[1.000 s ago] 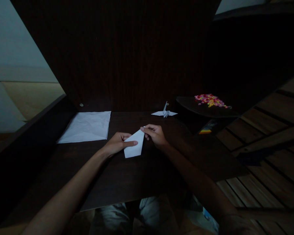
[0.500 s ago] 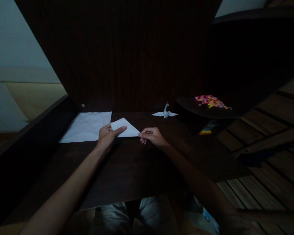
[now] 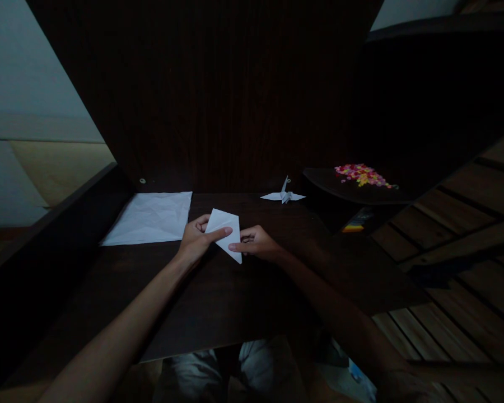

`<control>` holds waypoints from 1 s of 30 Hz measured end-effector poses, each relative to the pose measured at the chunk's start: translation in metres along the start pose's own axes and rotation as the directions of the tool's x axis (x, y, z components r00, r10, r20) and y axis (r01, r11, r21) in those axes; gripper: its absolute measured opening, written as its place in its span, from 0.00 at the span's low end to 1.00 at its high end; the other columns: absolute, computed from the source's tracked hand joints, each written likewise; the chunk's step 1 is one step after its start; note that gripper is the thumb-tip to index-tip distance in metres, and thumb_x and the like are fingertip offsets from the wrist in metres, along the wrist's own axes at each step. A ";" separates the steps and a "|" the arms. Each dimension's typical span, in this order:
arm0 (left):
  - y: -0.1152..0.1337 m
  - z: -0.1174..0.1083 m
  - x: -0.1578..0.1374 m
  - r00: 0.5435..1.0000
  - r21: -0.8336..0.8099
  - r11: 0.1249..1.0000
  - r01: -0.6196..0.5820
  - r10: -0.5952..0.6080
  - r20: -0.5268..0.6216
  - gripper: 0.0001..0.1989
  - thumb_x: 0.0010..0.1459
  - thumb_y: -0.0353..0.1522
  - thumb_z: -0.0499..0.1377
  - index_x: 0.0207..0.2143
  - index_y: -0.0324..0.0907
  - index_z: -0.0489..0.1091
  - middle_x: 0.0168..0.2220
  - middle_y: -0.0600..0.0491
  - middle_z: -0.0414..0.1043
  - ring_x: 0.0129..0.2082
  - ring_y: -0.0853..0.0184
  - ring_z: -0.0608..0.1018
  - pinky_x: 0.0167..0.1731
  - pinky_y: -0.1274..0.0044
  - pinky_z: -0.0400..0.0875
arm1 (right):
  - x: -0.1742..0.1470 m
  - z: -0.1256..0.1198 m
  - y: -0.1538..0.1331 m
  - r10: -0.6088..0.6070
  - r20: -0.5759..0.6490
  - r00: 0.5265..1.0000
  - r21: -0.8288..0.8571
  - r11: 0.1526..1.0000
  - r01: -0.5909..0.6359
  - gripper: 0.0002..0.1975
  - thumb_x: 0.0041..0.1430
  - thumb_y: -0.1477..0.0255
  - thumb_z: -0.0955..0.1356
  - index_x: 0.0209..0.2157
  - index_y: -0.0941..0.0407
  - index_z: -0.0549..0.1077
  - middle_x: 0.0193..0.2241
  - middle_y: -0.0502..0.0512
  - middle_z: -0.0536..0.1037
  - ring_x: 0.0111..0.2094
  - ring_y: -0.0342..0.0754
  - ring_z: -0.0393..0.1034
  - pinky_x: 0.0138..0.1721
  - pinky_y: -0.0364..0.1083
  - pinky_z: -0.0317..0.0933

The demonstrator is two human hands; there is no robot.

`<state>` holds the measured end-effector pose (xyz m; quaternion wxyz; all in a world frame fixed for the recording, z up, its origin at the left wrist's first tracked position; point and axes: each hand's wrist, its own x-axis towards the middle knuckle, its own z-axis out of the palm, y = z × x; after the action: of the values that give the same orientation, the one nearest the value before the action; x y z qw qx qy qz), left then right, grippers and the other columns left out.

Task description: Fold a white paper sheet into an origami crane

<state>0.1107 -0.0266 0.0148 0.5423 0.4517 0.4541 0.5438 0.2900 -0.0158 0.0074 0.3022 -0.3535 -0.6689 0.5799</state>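
Note:
A piece of folded white paper point(image 3: 224, 225) is held above the dark desk, its narrow point turned down toward me. My left hand point(image 3: 199, 238) is closed on its left side, thumb lying across the front and fingers behind. On the right edge, my right hand point(image 3: 255, 242) pinches the paper, with the thumb in front and the other fingers partly hidden. Behind and to the right stands a white origami crane point(image 3: 284, 196) with its wings spread. White paper sheets point(image 3: 151, 218) lie flat to the left of my hands.
Small pink, red and yellow pieces point(image 3: 364, 174) are heaped on a rounded dark shelf point(image 3: 340, 191) at the right. Beneath it sits a yellow-edged item point(image 3: 353, 228). A raised side board point(image 3: 54, 229) bounds the desk point(image 3: 210, 313) on the left.
The folded paper has been turned so that its narrow point faces down instead of right. My left hand shifted right, and my right hand now grips nearer the paper's middle.

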 end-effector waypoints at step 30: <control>-0.002 0.006 -0.007 0.980 0.038 0.997 -0.066 0.057 0.191 0.30 0.44 0.34 0.68 0.50 0.39 0.64 0.37 0.48 0.78 0.36 0.62 0.79 0.37 0.72 0.73 | 0.010 0.004 0.007 -0.140 -0.381 0.914 0.180 0.958 0.222 0.31 0.44 0.63 0.73 0.51 0.58 0.68 0.25 0.50 0.76 0.15 0.38 0.64 0.14 0.39 0.58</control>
<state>0.1174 -0.0337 0.0143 0.5558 0.5272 0.3982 0.5046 0.2822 -0.0094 -0.0002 0.5107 -0.3555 -0.5632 0.5437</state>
